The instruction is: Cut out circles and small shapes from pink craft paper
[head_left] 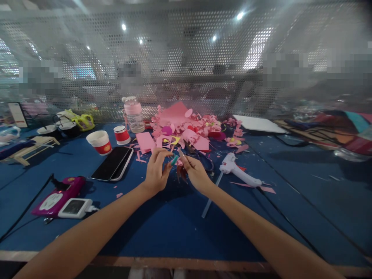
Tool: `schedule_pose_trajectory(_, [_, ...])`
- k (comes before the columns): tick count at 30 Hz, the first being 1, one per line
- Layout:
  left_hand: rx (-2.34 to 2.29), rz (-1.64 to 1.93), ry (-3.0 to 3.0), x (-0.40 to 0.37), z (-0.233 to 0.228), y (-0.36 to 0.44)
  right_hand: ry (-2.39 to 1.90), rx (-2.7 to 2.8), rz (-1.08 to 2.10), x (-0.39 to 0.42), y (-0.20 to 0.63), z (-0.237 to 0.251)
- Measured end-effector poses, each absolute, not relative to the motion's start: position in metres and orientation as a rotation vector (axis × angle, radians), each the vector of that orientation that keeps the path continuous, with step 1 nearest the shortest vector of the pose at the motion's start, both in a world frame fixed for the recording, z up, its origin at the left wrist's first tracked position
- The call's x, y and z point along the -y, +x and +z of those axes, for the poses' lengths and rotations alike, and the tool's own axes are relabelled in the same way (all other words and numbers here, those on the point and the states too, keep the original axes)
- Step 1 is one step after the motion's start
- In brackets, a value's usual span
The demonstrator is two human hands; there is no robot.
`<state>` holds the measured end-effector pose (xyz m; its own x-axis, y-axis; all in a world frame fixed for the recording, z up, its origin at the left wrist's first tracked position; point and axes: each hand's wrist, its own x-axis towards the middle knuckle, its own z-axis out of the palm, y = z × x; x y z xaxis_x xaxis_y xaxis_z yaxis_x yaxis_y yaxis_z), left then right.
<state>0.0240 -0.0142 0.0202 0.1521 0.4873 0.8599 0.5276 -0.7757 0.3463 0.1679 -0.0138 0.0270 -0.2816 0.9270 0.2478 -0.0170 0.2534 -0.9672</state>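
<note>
Head view: teal piece (174, 160) indistinct

On table (174, 232): left of left hand (156, 170), phone (110, 164); cups (99, 142) behind it; power strip (56, 199) farther left. Right of right hand (198, 174), glue gun (241, 174). Just beyond both hands, scraps (174, 117); bottle (134, 117) left of those.

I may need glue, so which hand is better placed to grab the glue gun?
Likely your right hand: the white glue gun lies to its right, nearer to it than to your left hand.
</note>
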Motion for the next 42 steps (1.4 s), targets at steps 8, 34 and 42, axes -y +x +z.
schedule_pose_trajectory(8, [0.934, -1.361, -2.357, 0.016, 0.023, 0.027, -0.899, 1.511, 1.194, 0.022, 0.158, 0.03])
schedule_pose_trajectory(34, [0.979, -1.38, -2.262, 0.028, 0.018, 0.042, -0.95, 1.436, 0.91, 0.033, 0.147, 0.006])
schedule_pose_trajectory(42, [1.035, -1.472, -2.371, 0.029, 0.018, 0.042, -0.989, 1.532, 0.661, 0.036, 0.148, 0.016])
